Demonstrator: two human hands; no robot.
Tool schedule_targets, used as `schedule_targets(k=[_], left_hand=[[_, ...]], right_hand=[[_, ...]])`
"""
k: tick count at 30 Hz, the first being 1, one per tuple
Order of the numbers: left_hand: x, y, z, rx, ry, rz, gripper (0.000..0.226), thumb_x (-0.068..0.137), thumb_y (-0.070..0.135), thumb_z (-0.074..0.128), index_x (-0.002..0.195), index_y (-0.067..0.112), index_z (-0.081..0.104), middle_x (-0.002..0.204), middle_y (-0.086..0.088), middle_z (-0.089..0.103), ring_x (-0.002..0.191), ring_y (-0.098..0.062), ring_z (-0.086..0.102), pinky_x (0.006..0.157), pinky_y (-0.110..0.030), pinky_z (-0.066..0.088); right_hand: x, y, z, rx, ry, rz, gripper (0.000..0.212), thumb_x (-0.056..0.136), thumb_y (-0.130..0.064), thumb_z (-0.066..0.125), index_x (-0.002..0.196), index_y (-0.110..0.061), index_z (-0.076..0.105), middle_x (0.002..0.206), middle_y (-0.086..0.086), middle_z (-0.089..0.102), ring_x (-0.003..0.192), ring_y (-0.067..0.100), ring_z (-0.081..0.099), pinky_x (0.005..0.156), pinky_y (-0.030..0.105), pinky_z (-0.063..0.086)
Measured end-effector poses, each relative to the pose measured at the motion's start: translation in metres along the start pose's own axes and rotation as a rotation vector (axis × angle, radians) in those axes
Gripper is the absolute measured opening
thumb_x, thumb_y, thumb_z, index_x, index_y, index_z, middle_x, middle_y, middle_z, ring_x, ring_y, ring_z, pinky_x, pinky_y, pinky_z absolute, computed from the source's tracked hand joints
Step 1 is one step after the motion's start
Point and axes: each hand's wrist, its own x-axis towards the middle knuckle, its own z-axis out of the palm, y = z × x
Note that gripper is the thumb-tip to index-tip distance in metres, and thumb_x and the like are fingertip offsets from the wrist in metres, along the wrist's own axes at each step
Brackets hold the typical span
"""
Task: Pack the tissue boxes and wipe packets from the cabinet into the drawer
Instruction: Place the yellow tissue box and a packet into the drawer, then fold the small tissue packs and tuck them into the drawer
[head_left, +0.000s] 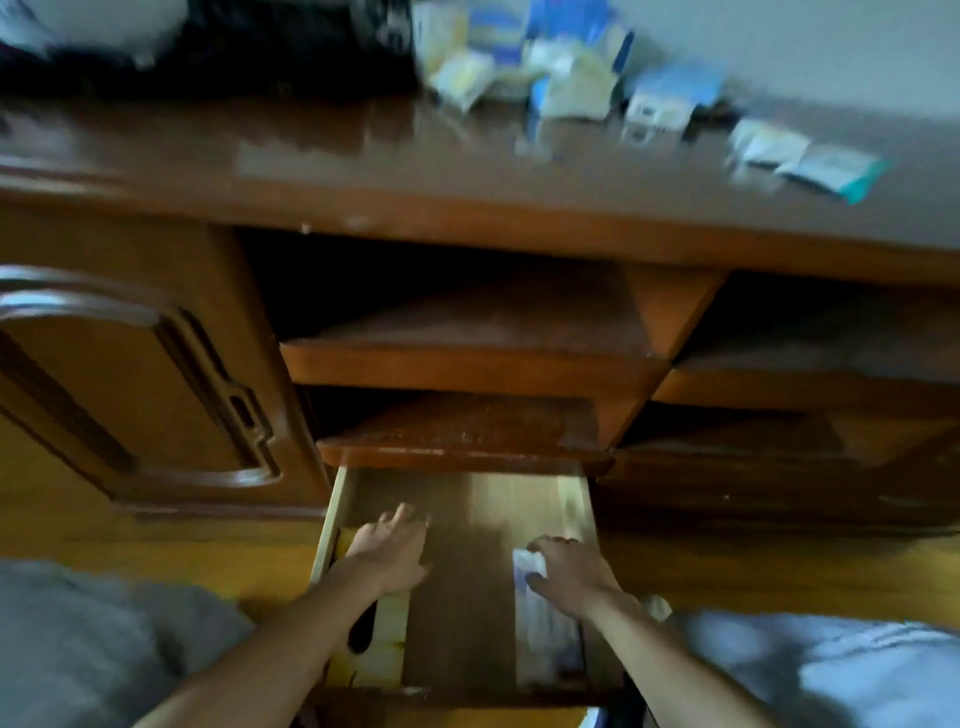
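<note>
Your right hand (563, 569) has its fingers curled over the end of a white wipe packet (527, 564), thumb underneath, holding it low inside the open drawer (574, 499) at its right side, above a row of pale packets (545, 639) already lying there. Your left hand (389, 553) is flat and spread, gripping nothing, reaching toward the drawer's left back corner over yellowish boxes (387, 634) (blurred, so details are unclear). Farther out, more tissue boxes and packets (561, 73) sit on the cabinet top (311, 156), well apart from the drawer.
</note>
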Motion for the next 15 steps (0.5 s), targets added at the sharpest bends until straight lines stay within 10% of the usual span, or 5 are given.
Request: schedule_targets(k=[4, 7, 11, 15], left_hand=[[-0.035, 0.043, -0.113, 0.135, 0.413, 0.246, 0.037, 0.097, 0.042, 0.049, 0.132, 0.035, 0.059, 0.128, 0.007, 0.069, 0.109, -0.017, 0.069, 0.086, -0.032, 0.054], [-0.081, 0.07, -0.196, 0.15, 0.855, 0.434, 0.028, 0.095, 0.037, 0.048, 0.109, 0.031, 0.072, 0.098, 0.01, 0.076, 0.082, -0.014, 0.073, 0.063, -0.029, 0.058], [-0.117, 0.085, -0.288, 0.129, 1.242, 0.65, 0.018, 0.095, 0.028, 0.055, 0.099, 0.025, 0.072, 0.083, 0.011, 0.071, 0.071, -0.009, 0.068, 0.05, -0.027, 0.051], [-0.102, 0.077, -0.363, 0.107, 1.289, 0.5, 0.019, 0.093, 0.024, 0.057, 0.106, 0.023, 0.07, 0.096, 0.006, 0.071, 0.093, -0.02, 0.069, 0.059, -0.035, 0.056]], right_hand=[[-0.031, -0.016, -0.107, 0.145, 0.68, -0.203, 0.015, 0.091, -0.033, 0.057, 0.096, -0.031, 0.071, 0.069, -0.013, 0.069, 0.059, -0.001, 0.063, 0.056, 0.007, 0.043], [-0.06, -0.033, -0.185, 0.175, 1.067, -0.378, 0.008, 0.087, -0.025, 0.062, 0.087, -0.027, 0.07, 0.058, -0.011, 0.062, 0.049, 0.005, 0.058, 0.048, 0.016, 0.043], [-0.081, -0.048, -0.286, 0.09, 1.304, -0.482, 0.009, 0.087, -0.019, 0.064, 0.089, -0.024, 0.071, 0.064, -0.012, 0.064, 0.055, 0.005, 0.058, 0.05, 0.019, 0.044], [-0.07, -0.057, -0.362, 0.054, 1.292, -0.359, 0.013, 0.089, -0.019, 0.065, 0.097, -0.029, 0.068, 0.079, -0.014, 0.069, 0.071, 0.004, 0.063, 0.058, 0.026, 0.049]])
